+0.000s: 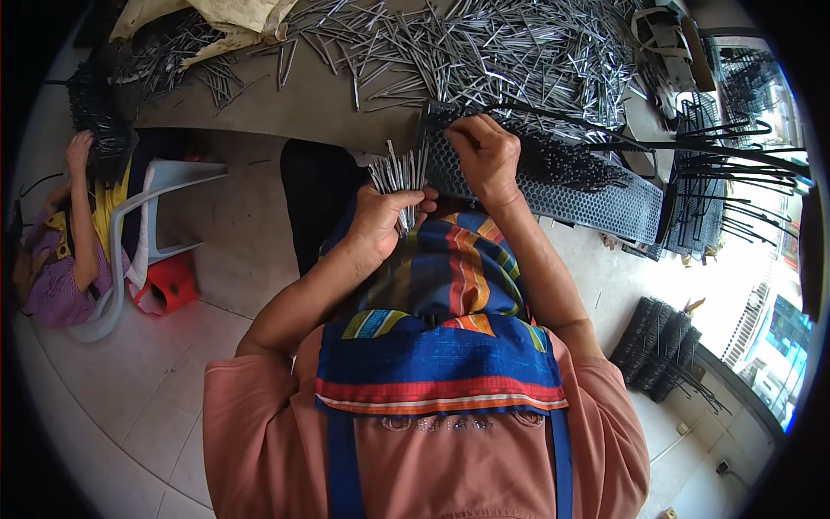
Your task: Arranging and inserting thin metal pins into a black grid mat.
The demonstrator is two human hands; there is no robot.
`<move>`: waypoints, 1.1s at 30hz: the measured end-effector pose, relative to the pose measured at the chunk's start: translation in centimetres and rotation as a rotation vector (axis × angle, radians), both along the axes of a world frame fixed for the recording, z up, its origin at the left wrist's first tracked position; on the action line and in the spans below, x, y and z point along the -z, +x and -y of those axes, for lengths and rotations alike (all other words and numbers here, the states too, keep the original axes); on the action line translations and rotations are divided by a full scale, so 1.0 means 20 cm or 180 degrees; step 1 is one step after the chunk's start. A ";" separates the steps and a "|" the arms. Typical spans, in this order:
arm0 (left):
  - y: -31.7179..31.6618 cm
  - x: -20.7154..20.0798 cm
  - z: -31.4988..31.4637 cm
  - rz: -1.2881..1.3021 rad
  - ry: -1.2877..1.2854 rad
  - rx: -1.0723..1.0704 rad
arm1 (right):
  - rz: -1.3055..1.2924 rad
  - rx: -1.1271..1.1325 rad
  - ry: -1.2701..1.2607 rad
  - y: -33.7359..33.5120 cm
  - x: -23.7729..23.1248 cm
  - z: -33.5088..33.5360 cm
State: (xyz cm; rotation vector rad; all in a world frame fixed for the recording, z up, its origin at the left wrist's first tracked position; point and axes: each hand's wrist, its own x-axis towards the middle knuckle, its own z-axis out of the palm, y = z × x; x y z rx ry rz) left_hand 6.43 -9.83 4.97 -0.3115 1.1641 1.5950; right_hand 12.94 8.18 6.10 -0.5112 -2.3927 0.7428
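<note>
A fanned bunch of thin silvery metal rods (400, 173) stands up out of my left hand (378, 223), whose thumb and fingers close round it. Just to the right, my right hand (489, 161) hovers over the left end of a black perforated rack (596, 209), its thumb and fingertips pinched together. Whatever they hold, if anything, is too small or hidden to make out. Many dark rod ends (566, 164) fill the rack's holes along its far side. A long black handle (692, 147) runs off to the right from it.
A big heap of loose metal rods (527, 56) covers the far tabletop (346, 130). At the left, a co-worker's hand (79, 149) is near a dark rack; a pale chair (164, 186) and a red plastic stool (169, 284) stand there. Black racks (659, 346) sit on the right-hand floor.
</note>
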 end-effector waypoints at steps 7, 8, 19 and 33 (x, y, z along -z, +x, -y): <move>0.04 -0.06 -0.07 -0.0196 0.0411 0.0276 | 0.0889 -0.0183 -0.3880 0.11 0.00 0.03; 0.05 -0.07 -0.07 -0.0133 0.0343 0.0139 | 0.0616 -0.0006 -0.3915 0.12 -0.01 0.02; 0.07 0.00 -0.01 -0.0225 0.0062 0.0411 | -0.1079 0.0556 -0.1862 0.06 0.07 -0.07; 0.10 -0.03 0.05 -0.0061 0.0089 0.0701 | -0.0971 0.0536 -0.1539 0.06 0.06 -0.05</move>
